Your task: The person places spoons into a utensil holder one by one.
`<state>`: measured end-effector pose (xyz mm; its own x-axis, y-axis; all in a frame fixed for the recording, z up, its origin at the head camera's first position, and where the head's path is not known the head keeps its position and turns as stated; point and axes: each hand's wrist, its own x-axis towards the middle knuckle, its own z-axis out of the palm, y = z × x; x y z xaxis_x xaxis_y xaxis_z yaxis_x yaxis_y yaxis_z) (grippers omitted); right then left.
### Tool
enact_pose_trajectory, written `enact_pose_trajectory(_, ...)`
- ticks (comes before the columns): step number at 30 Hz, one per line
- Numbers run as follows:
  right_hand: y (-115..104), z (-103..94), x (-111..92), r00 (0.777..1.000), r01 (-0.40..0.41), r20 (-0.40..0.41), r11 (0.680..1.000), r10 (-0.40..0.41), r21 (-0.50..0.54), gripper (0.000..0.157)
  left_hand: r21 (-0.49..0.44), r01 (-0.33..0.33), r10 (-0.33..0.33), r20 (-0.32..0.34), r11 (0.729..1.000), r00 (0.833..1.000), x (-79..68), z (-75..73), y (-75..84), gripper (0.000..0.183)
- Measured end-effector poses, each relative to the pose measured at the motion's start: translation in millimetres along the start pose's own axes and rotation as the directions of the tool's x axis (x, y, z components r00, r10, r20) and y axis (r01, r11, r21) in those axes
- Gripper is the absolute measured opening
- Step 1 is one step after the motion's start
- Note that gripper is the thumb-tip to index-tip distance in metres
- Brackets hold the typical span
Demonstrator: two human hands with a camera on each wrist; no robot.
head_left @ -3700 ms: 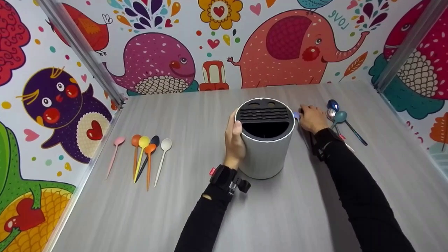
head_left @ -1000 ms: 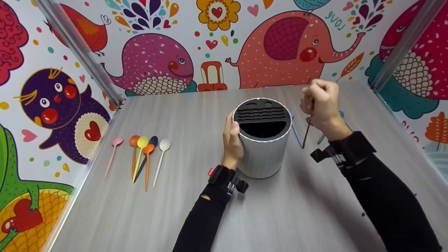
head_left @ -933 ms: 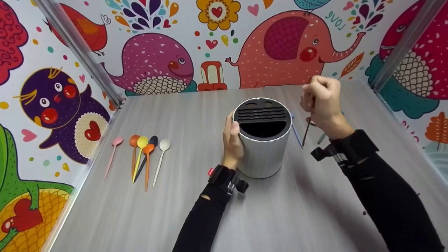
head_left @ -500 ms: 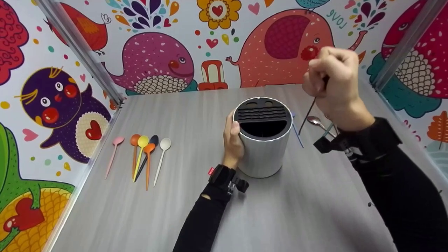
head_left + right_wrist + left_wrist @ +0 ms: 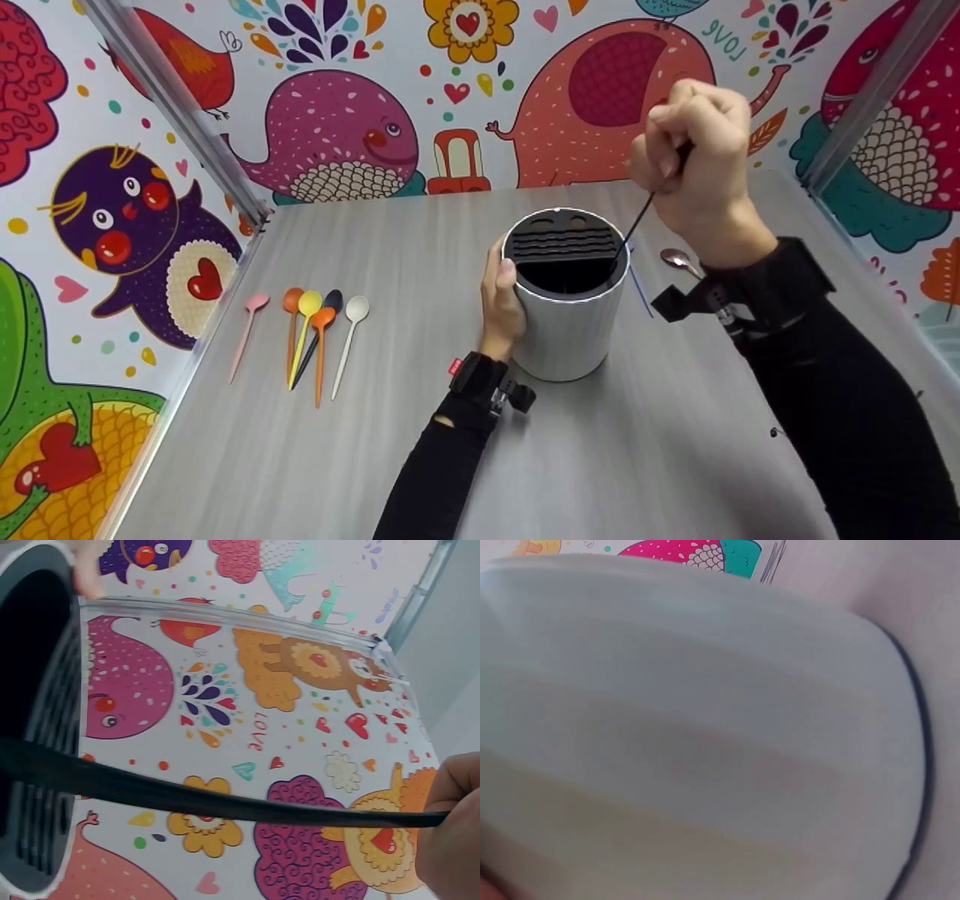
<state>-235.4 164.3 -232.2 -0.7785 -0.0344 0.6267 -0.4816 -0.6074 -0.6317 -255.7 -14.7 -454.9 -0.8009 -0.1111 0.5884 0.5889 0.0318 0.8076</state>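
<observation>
A grey utensil holder [image 5: 566, 337] with a black slotted top stands on the table, also in the left wrist view as a large pale wall [image 5: 705, 720]. My left hand [image 5: 501, 304] grips its left side, thumb near the rim. Above and right of it, my right hand [image 5: 701, 154] holds a dark spoon [image 5: 637, 221] in a fist, bowl hidden in the fingers. The thin handle slants down, its lower end inside the half-round opening near the right rim. In the right wrist view the dark handle [image 5: 225, 806] runs from the fingers [image 5: 454, 840] across to the holder [image 5: 45, 720].
Left on the table [image 5: 420, 450] lie a pink spoon [image 5: 256, 301], a yellow spoon [image 5: 309, 303], a white spoon [image 5: 357, 309], and orange and dark ones. Right of the holder are a blue handle [image 5: 641, 289] and a silver spoon [image 5: 677, 259]. Patterned walls enclose the back and sides.
My right hand has picked up the dark spoon from the right, lifted it, and moved left, bringing the handle's end into the holder's opening. My left hand stays on the holder.
</observation>
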Motion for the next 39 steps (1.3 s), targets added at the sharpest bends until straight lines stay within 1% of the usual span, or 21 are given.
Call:
enact_pose_trajectory(4, 10.7, -4.4, -4.5, 1.0, -0.019, -0.02, 1.0, 0.019, 0.001, 0.034, -0.002, 0.023, -0.023, 0.01, 1.0, 1.0, -1.6, 0.7, 0.7, 0.065)
enact_pose_trajectory(8, 22.8, -12.6, -10.1, 0.999, -0.026, -0.023, 1.0, 0.026, -0.009, 0.034, 0.0, 0.04, -0.04, 0.013, 0.999, 0.999, -2.1, 1.7, 2.6, 0.066)
enact_pose_trajectory(11, 33.2, -20.2, -14.5, 0.999, -0.034, -0.019, 0.999, 0.034, -0.018, 0.033, -0.001, 0.034, -0.034, 0.006, 0.999, 0.999, -1.4, 2.5, 2.7, 0.066)
enact_pose_trajectory(15, 47.7, -31.2, -21.7, 0.998, -0.066, -0.025, 0.998, 0.065, -0.023, 0.033, 0.007, 0.007, -0.007, -0.009, 1.0, 1.0, -0.5, 3.0, 2.2, 0.065)
enact_pose_trajectory(20, 64.6, -45.5, -30.9, 0.993, -0.121, -0.026, 0.987, 0.118, -0.103, 0.036, 0.023, -0.015, 0.015, -0.019, 1.0, 1.0, -1.0, 3.8, 0.9, 0.063)
enact_pose_trajectory(25, 74.5, -57.0, -39.3, 0.985, -0.174, -0.026, 0.959, 0.173, -0.223, 0.037, 0.016, -0.013, 0.014, -0.02, 1.0, 1.0, -2.1, 4.8, 0.5, 0.063)
enact_pose_trajectory(28, 76.9, -60.9, -44.6, 0.985, -0.166, -0.01, 0.94, 0.17, -0.297, 0.038, 0.017, -0.004, 0.004, -0.021, 1.0, 1.0, -2.5, 4.6, 0.7, 0.064)
enact_pose_trajectory(31, 78.2, -63.9, -48.5, 0.989, -0.141, -0.005, 0.92, 0.149, -0.365, 0.039, 0.018, 0.002, -0.001, -0.021, 1.0, 1.0, -2.1, 4.1, 1.2, 0.064)
enact_pose_trajectory(34, 79.1, -67.1, -49.9, 0.991, -0.123, 0.003, 0.906, 0.136, -0.405, 0.039, 0.017, -0.009, 0.01, -0.026, 1.0, 1.0, -1.1, 3.4, 1.5, 0.063)
enact_pose_trajectory(37, 80.4, -70.0, -49.2, 0.991, -0.114, 0.021, 0.91, 0.134, -0.4, 0.039, 0.006, -0.026, 0.026, -0.026, 1.0, 0.999, -0.2, 2.4, 1.3, 0.063)
enact_pose_trajectory(39, 81.6, -71.7, -49.0, 0.99, -0.118, 0.028, 0.93, 0.136, -0.348, 0.039, 0.001, -0.03, 0.03, -0.028, 1.0, 0.999, -0.4, 1.9, 0.9, 0.063)
